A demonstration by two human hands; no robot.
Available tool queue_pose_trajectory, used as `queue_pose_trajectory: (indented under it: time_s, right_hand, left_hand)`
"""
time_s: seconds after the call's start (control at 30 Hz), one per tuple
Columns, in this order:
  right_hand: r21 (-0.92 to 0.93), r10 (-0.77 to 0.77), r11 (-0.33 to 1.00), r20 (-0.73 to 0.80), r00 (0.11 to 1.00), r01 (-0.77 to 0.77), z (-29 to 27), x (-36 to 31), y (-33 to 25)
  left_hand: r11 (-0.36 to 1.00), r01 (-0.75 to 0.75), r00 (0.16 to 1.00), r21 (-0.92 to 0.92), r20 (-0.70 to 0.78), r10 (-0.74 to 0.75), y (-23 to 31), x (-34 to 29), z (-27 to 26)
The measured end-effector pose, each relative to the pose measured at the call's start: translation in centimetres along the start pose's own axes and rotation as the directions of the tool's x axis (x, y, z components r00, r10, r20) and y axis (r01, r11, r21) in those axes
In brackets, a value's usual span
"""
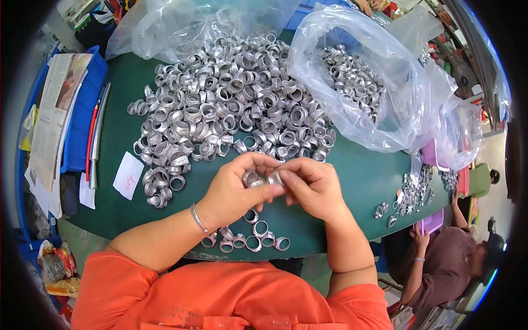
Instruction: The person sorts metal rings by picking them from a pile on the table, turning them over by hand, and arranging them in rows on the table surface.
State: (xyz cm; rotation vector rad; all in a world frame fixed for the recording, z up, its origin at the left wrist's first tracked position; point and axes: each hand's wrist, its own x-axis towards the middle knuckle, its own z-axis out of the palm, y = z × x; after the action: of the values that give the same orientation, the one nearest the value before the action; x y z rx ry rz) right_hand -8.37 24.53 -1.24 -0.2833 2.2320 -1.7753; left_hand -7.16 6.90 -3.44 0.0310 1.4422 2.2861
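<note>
My left hand (230,184) and my right hand (315,188) meet in front of me, close above the green table (352,192). Fingers and thumb of the left hand are closed round silver-grey metal rings, and one ring (251,179) shows in its grasp. Another ring (275,178) is between the fingertips of both hands, pinched by the right thumb and fingers. Beyond them spreads a large heap of similar rings (231,93). A small group of rings (253,243) lies at the near edge, below my hands.
A clear plastic bag (385,129) with more rings stands far right. To the left are a paper slip (128,175), a blue bin (88,110) and newspapers (55,118). Another person (440,264) sits right, holding a purple tray (432,222) near small metal pieces (412,198).
</note>
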Motion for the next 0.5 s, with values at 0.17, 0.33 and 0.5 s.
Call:
queue_pose_trajectory:
  time_s: [0.17,0.33,0.5]
  right_hand:
    - [-0.489,-0.315,0.870,-0.452,0.834,0.064,-2.7,0.9,0.7]
    - [-0.870,-0.299,0.493,-0.179,0.937,-0.009,-1.7,0.6,0.5]
    - [-0.763,-0.317,0.644,-0.197,0.928,0.058,-2.4,0.8,0.8]
  left_hand:
    - [0.931,0.161,0.979,-0.327,-0.065,-0.192,0.1,0.9,-0.8]
    - [0.870,0.211,0.976,-0.446,0.041,-0.216,0.1,0.8,-1.4]
    - [0.901,0.265,0.964,-0.343,0.060,-0.260,0.2,0.9,-1.1]
